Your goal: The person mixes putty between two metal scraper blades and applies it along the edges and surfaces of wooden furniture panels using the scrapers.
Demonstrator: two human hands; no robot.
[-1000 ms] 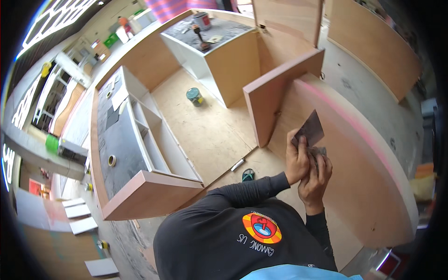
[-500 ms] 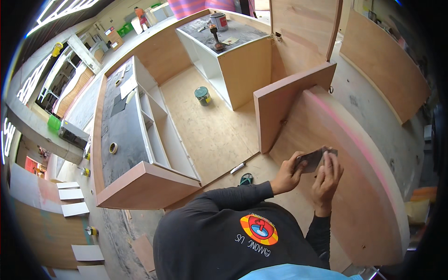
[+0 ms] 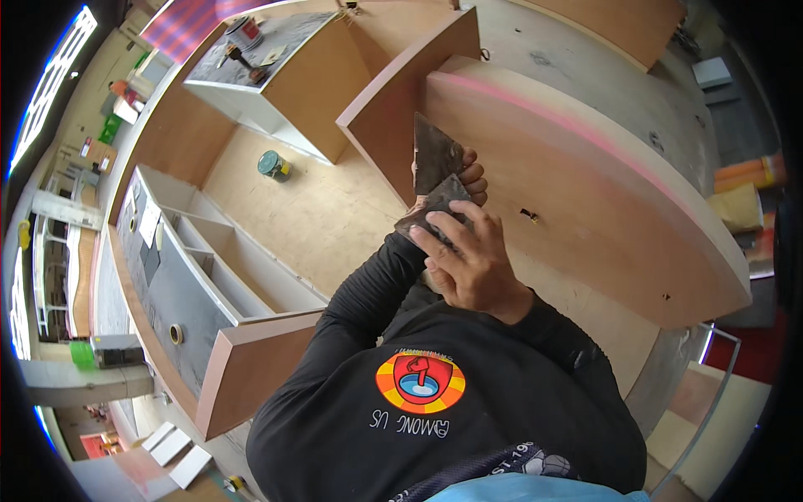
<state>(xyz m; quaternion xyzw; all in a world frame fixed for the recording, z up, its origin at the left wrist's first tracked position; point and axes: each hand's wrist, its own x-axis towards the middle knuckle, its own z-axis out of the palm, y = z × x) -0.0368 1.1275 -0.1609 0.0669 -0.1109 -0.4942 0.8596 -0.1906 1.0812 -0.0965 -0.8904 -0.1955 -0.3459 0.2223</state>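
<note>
Two dark brown-grey flat blades, like filler spreaders, are in front of my chest. The upper blade (image 3: 435,152) is gripped by my left hand (image 3: 474,176), whose fingers curl round its right edge; the rest of that hand is mostly hidden behind the blades. Across the left hand lies the lower blade (image 3: 442,201), overlapping the upper one. My right hand (image 3: 481,261) holds this lower blade, with its fingertips pressed on the face. Whether the two blades touch along an edge I cannot tell. Just beyond them is a curved wooden panel (image 3: 569,180) with a pink-streaked edge.
To the left stands an open-shelved cabinet (image 3: 222,311) with a tape roll (image 3: 176,333) on its dark top. A green can (image 3: 273,166) is on the plywood base. Farther off, a cordless tool (image 3: 244,64) and a paint can (image 3: 244,33) stand on another cabinet (image 3: 314,92).
My view has swung right. My hands have come closer together, the left now mostly behind the blades, and two overlapping blades show plainly where one was clear before.
</note>
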